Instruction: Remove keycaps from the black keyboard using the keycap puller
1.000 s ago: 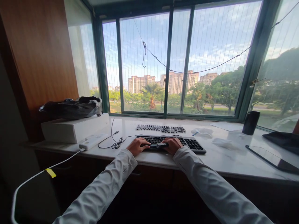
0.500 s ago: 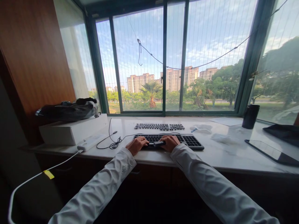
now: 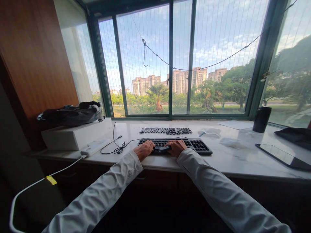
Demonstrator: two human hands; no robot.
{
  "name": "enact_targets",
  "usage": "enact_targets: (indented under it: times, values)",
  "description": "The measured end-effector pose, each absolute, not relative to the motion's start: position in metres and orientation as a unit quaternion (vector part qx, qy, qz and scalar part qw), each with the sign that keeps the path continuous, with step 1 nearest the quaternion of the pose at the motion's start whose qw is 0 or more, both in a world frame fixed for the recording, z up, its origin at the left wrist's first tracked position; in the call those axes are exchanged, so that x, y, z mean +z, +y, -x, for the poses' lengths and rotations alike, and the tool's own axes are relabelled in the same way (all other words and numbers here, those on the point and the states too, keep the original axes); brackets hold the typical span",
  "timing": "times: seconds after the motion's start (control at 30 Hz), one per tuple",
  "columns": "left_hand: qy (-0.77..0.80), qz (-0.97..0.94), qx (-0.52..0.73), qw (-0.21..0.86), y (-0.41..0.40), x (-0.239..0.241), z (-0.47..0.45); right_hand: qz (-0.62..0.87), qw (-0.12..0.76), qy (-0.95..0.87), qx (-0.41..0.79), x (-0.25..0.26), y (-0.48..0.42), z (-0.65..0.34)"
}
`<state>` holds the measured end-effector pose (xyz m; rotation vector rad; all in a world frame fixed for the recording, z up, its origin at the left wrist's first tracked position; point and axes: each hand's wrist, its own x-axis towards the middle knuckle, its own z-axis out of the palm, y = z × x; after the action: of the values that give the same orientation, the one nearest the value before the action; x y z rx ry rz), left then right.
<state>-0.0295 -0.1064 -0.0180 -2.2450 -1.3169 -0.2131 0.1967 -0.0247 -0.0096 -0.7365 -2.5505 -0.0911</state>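
Note:
A dark wired keyboard (image 3: 200, 147) lies near the counter's front edge, its right-hand block uncovered. Over its front left half, my left hand (image 3: 145, 150) is closed, fingertips curled down beside the front edge; what they pinch, if anything, is hidden. My right hand (image 3: 176, 148) grips a small black bar-shaped object (image 3: 164, 149) that points left toward the left fingertips. I cannot tell its exact kind. Behind the keyboard, black keycaps (image 3: 157, 130) lie in rows, with another group of keycaps (image 3: 184, 131) to their right.
A coiled black cable (image 3: 119, 149) and a white power strip (image 3: 93, 149) lie left, beside a white box (image 3: 77, 134) topped by a black bag (image 3: 70, 115). At right are crumpled clear plastic (image 3: 230, 143), a tablet (image 3: 279, 155) and a black cylinder (image 3: 261, 119).
My left hand has shifted slightly right and its fingers have drawn in closer to the black bar-shaped object. The right hand stays nearly in place, still holding it.

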Motion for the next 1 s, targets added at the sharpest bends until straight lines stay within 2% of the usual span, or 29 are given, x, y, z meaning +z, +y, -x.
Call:
enact_targets:
  times: [0.23, 0.5, 0.67, 0.87, 1.0]
  values:
    - [-0.453, 0.813, 0.026, 0.365, -0.109, -0.014, 0.023, 0.284, 0.201, -0.936, -0.049, -0.009, -0.025, -0.196]
    - [-0.448, 0.799, 0.040, 0.399, -0.112, -0.015, 0.021, 0.291, 0.164, -0.939, -0.077, -0.005, -0.030, -0.196]
    - [-0.448, 0.825, 0.019, 0.345, -0.113, -0.014, 0.026, 0.281, 0.184, -0.939, -0.075, -0.007, -0.030, -0.196]
    - [-0.489, 0.834, -0.134, 0.219, -0.110, -0.020, 0.038, 0.276, 0.190, -0.939, -0.081, -0.010, -0.027, -0.195]
    - [-0.497, 0.830, -0.181, 0.178, -0.108, -0.026, 0.041, 0.267, 0.180, -0.942, -0.097, -0.011, -0.026, -0.195]
